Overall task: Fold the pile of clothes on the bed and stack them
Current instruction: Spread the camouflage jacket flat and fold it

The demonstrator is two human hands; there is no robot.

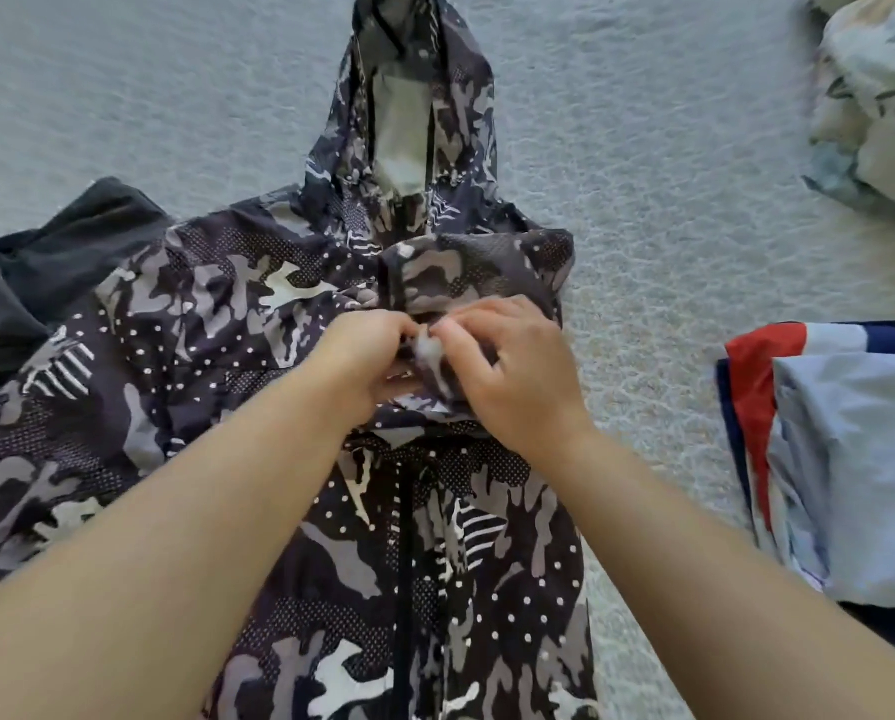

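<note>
Right now, fingers: on my feed both sets are curled and pinched together on one small bunched bit of camouflage fabric, the two hands meeting knuckle to knuckle.
Left hand (370,350): it grips the bunched cloth from the left, fingers tucked under and mostly hidden; the bare forearm runs in from the lower left corner of the view.
Right hand (508,366): it pinches the same fold from the right, fingertips touching those of the left; the forearm comes in from the lower right.
Camouflage jacket (217,314): a dark hooded jacket with grey and white camouflage, dots and stripes, spread across the middle of the bed under my hands, hood pointing to the far edge and a dark zip line running toward the near edge. One part near the collar is doubled over just beyond the hands; I cannot tell whether it is a sleeve or the front panel.
Dark garment (35,272): a plain black piece at the left edge of the bed, partly under the jacket's left side.
Folded stack (850,459): light blue cloth over red, white and navy layers, at the right edge, well apart from the jacket.
Crumpled pale cloth (876,111): a printed bundle at the far right corner.
Bed (149,96): a grey-blue textured cover carries everything.
</note>
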